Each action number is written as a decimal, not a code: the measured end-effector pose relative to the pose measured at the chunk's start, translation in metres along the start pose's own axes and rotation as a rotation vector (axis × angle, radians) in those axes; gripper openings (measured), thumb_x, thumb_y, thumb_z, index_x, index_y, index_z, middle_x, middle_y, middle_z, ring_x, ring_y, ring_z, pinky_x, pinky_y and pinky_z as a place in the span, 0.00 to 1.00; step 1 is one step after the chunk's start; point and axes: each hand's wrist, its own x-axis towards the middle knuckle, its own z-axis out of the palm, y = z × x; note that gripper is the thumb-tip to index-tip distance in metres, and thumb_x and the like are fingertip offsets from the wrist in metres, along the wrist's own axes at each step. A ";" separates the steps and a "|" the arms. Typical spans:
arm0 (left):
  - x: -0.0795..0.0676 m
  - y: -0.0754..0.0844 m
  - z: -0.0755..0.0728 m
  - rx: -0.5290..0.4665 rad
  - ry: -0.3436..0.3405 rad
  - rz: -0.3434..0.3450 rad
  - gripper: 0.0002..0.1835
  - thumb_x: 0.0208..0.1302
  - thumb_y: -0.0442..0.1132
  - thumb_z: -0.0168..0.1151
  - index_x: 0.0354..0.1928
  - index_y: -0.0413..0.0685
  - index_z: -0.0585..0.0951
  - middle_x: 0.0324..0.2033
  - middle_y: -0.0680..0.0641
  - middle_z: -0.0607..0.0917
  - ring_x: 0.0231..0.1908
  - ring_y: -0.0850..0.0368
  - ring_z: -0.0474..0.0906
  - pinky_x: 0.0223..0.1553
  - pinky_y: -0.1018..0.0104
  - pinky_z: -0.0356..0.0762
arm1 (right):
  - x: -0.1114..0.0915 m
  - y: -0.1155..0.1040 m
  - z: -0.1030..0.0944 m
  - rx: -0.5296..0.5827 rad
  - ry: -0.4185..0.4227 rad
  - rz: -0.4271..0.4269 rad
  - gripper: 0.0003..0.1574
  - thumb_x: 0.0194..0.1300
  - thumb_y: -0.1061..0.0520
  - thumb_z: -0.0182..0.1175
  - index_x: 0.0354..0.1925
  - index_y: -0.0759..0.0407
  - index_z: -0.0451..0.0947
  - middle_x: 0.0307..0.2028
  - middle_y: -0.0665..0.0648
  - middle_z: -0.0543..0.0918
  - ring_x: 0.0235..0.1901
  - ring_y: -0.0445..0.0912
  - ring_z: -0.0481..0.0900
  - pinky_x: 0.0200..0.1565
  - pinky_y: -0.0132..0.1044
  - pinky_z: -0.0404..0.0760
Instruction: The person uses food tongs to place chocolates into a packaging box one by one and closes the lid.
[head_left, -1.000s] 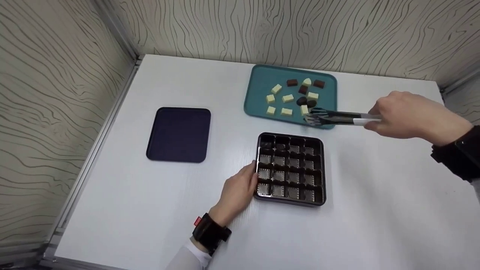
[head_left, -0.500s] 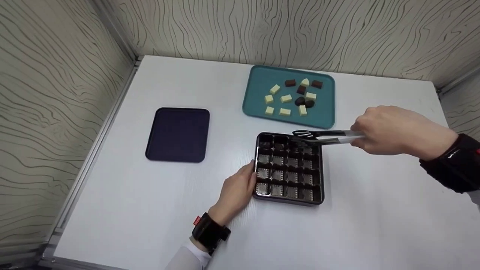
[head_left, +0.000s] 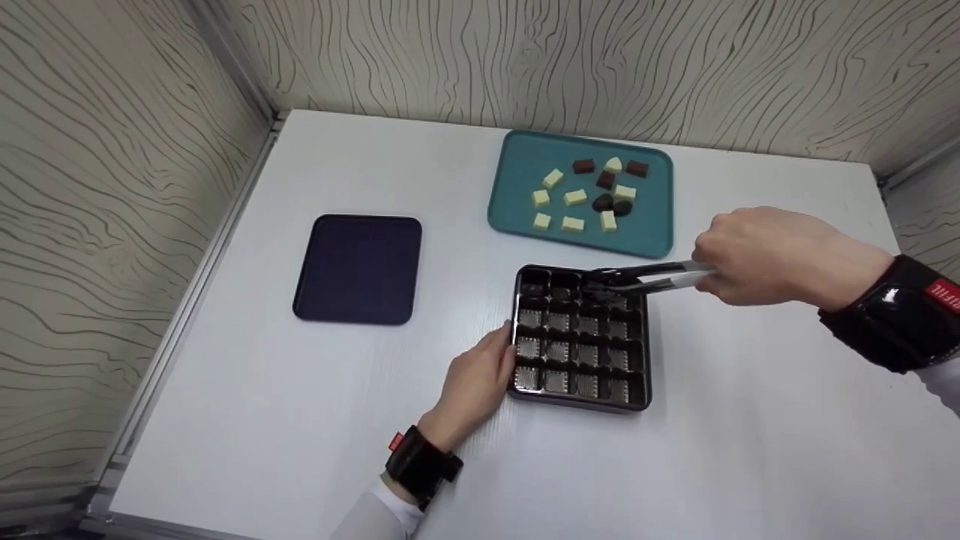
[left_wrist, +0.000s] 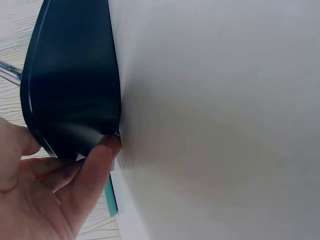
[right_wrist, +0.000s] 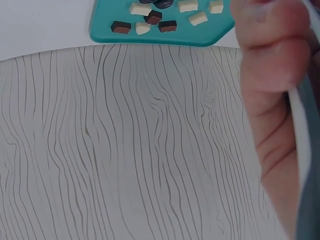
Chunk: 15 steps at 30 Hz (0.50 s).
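Note:
A square black box [head_left: 581, 402] with rows of small compartments stands on the table. My left hand [head_left: 474, 379] rests its fingers against the box's left side; the left wrist view shows the fingertips touching the dark side wall [left_wrist: 75, 80]. My right hand [head_left: 765, 255] grips a pair of tongs [head_left: 660, 269]. The tongs' dark slotted heads are down over the box's back row, third compartment from the left. Whatever lies between them is hidden. Dark pieces sit in the two back-left compartments. In the right wrist view, curled fingers [right_wrist: 275, 65] hold the tongs' handle [right_wrist: 306, 145].
Behind the box lies a teal tray [head_left: 652, 234] with several white chocolates [head_left: 573, 224], brown chocolates [head_left: 583, 166] and dark oval ones [head_left: 603, 202]. A dark blue square lid [head_left: 358, 270] lies to the left. Wood-patterned panels [head_left: 480, 67] border the white table [head_left: 360, 397].
My right hand has brought the tongs from the tray's front edge toward me, down to the box's back row. My left hand stays against the box.

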 end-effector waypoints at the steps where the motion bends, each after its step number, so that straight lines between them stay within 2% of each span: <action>1: 0.000 0.000 0.000 -0.001 -0.001 -0.001 0.24 0.83 0.43 0.49 0.73 0.41 0.74 0.65 0.40 0.85 0.61 0.42 0.86 0.63 0.50 0.85 | 0.001 -0.001 0.000 -0.006 0.000 -0.001 0.14 0.60 0.59 0.67 0.20 0.50 0.77 0.17 0.47 0.72 0.19 0.42 0.67 0.22 0.34 0.64; 11: -0.001 0.000 0.000 0.001 -0.007 0.004 0.24 0.83 0.43 0.48 0.73 0.39 0.73 0.65 0.39 0.84 0.61 0.42 0.86 0.64 0.51 0.85 | 0.006 -0.004 -0.004 -0.082 0.006 -0.016 0.13 0.58 0.58 0.70 0.21 0.53 0.77 0.17 0.49 0.73 0.19 0.44 0.67 0.21 0.37 0.68; 15: -0.001 -0.001 0.000 -0.002 -0.010 0.004 0.25 0.84 0.42 0.47 0.74 0.38 0.72 0.65 0.38 0.84 0.61 0.42 0.86 0.64 0.51 0.85 | 0.003 -0.002 -0.007 -0.076 0.008 -0.022 0.13 0.58 0.56 0.72 0.22 0.52 0.78 0.18 0.48 0.74 0.19 0.43 0.67 0.22 0.38 0.69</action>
